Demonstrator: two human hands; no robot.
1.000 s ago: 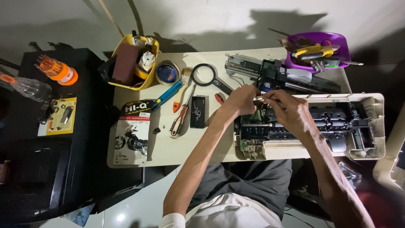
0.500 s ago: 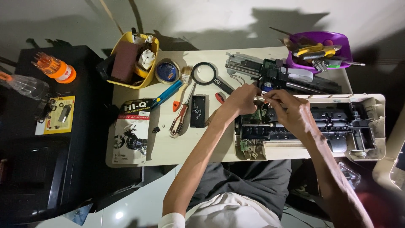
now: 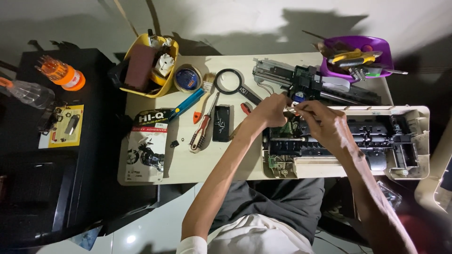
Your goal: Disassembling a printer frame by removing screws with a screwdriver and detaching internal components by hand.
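Observation:
An opened beige printer body [image 3: 414, 141] lies on the pale table [image 3: 188, 164], its dark mechanism and green circuit board exposed. My left hand [image 3: 270, 110] and my right hand [image 3: 325, 124] meet over its upper left corner. Both pinch a small metallic part [image 3: 291, 109] between their fingertips; what it is I cannot make out. A removed black carriage assembly [image 3: 306, 82] lies just behind the hands.
A magnifying glass [image 3: 228, 81], tape roll [image 3: 187, 79], blue-handled tool [image 3: 188, 102], red-handled pliers [image 3: 201, 131], small black block [image 3: 221, 123] and an adhesive packet [image 3: 148, 146] lie to the left. Yellow bin [image 3: 169, 70] back left, purple bowl of tools [image 3: 360, 56] back right. Black cabinet [image 3: 47, 164] at left.

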